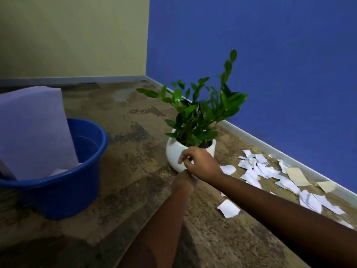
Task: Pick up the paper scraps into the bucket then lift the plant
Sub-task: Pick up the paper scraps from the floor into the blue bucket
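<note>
Two bare forearms reach in from the bottom edge toward the pot. Right hand (195,161) is curled over the near side of the white pot (174,151) just under its rim, fingers bent and touching the glaze, gripping the pot. Left hand (184,181) sits lower at the pot's near base, mostly hidden under the right wrist; cannot tell if it's closed or just touching. Plant (199,113) stands upright in the pot on the mottled floor (135,171), stems running vertical, tallest stem leaning up and right toward the blue wall (270,55). Paper scraps (258,171) lie scattered right of the pot along the baseboard, one scrap nearer the forearms. Blue bucket (58,182) sits well left, large pale sheet (32,128) sticking up out of it.
</note>
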`<state>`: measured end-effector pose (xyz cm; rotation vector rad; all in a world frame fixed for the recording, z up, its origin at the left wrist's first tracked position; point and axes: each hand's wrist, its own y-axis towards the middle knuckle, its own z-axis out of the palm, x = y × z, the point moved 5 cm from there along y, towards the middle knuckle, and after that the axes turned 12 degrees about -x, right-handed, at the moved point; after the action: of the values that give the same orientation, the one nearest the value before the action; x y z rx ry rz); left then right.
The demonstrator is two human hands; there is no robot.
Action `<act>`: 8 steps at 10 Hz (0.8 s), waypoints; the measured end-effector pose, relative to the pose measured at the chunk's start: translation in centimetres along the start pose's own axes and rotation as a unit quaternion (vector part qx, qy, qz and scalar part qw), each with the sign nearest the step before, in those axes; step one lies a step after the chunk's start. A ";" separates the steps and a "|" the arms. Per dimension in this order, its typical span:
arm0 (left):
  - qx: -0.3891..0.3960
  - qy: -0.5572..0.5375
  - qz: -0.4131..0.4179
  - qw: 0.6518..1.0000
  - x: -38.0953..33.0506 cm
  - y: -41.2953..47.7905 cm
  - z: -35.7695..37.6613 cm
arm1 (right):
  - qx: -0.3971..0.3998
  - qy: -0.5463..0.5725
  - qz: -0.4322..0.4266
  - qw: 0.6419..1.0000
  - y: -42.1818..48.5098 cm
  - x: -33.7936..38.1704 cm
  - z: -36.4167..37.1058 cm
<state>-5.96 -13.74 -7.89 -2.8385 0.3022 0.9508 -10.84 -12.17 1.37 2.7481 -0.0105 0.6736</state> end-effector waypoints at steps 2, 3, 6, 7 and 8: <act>0.050 0.005 0.017 0.999 -4.3 -0.1 5.6 | 0.042 -0.086 0.140 0.985 -2.8 -14.2 -0.5; 0.079 -0.003 0.003 0.997 -5.8 -0.7 8.5 | 0.069 -0.098 0.202 0.972 -4.5 -20.3 0.2; 0.058 0.171 0.028 0.983 -7.7 -2.2 15.6 | 0.060 -0.147 0.174 0.972 -7.1 -27.9 3.0; 0.046 0.201 0.008 0.979 -8.1 -2.0 16.2 | 0.016 -0.105 0.211 0.972 -6.6 -28.6 3.9; 0.042 0.214 -0.016 0.976 -8.3 -1.6 16.7 | -0.021 -0.050 0.285 0.957 -6.0 -29.6 4.6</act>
<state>-21.73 -7.80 -15.99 -2.9325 0.3265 0.3017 -34.57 -9.76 -17.66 2.7332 -0.8541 0.6546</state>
